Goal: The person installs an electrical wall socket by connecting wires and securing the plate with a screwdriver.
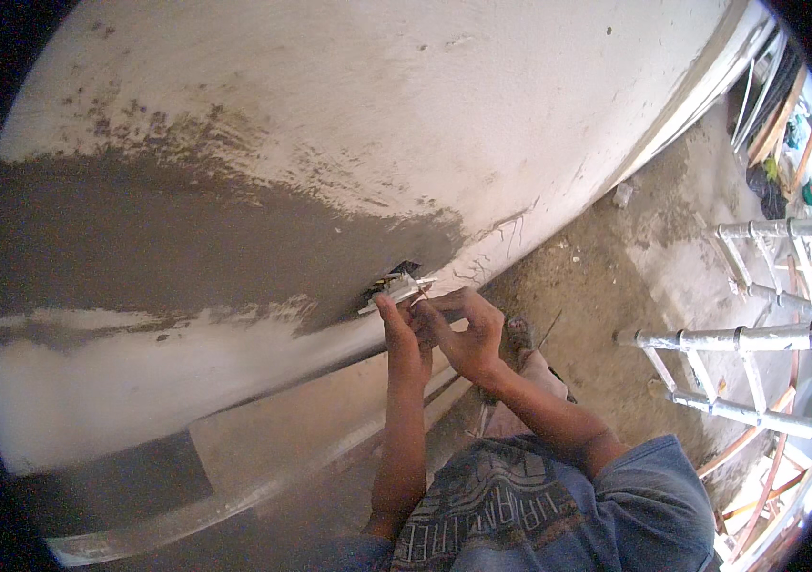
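At a dark opening (410, 267) in the wall, a slim white piece like an electrical wall plate (422, 286) sits tilted out from the surface, with thin wires (390, 283) beside it. My left hand (404, 336) grips this white piece from below, thumb up along its edge. Close on the right, my right hand (473, 334) has its fingers bent into a pinch near a thin reddish wire. What lies between those fingertips is too small to make out. Both hands nearly touch.
A wide patch of grey mortar (187, 248) covers part of the white wall (425, 114). Below runs a ledge (282, 410) with a dark panel. Metal ladder-like frames (759, 338) stand right on the dirty concrete floor (606, 286). Boards and bags lie at the far right.
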{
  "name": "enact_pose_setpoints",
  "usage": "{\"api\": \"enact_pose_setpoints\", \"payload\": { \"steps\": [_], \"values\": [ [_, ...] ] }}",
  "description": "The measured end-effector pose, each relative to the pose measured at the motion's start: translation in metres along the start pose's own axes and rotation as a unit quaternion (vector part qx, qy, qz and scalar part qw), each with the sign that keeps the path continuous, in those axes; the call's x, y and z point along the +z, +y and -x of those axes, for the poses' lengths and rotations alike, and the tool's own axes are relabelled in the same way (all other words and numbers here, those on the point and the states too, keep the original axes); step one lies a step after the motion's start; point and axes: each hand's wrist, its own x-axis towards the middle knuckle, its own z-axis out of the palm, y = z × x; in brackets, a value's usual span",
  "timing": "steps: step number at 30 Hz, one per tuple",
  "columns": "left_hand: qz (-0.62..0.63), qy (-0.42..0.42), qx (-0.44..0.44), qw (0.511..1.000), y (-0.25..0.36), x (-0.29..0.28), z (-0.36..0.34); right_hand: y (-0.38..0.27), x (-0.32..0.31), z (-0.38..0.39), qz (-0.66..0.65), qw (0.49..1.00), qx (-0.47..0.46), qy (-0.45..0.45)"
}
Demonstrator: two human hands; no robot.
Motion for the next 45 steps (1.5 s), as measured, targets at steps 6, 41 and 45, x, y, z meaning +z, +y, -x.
{"api": "enact_pose_setpoints", "payload": {
  "steps": [6,41,45],
  "values": [
    [0.047,-0.023,0.002,0.999,-0.005,0.001,-0.003,0.001,-0.004,0.002,0.034,0.999,0.042,-0.001],
    [0.088,0.031,-0.004,0.996,-0.010,-0.001,-0.003,0.018,-0.004,-0.030,0.026,0.993,-0.066,-0.094],
    [0.048,0.003,0.002,0.999,-0.010,-0.009,-0.008,0.011,-0.006,-0.034,0.011,0.993,-0.045,-0.107]
  ]
}}
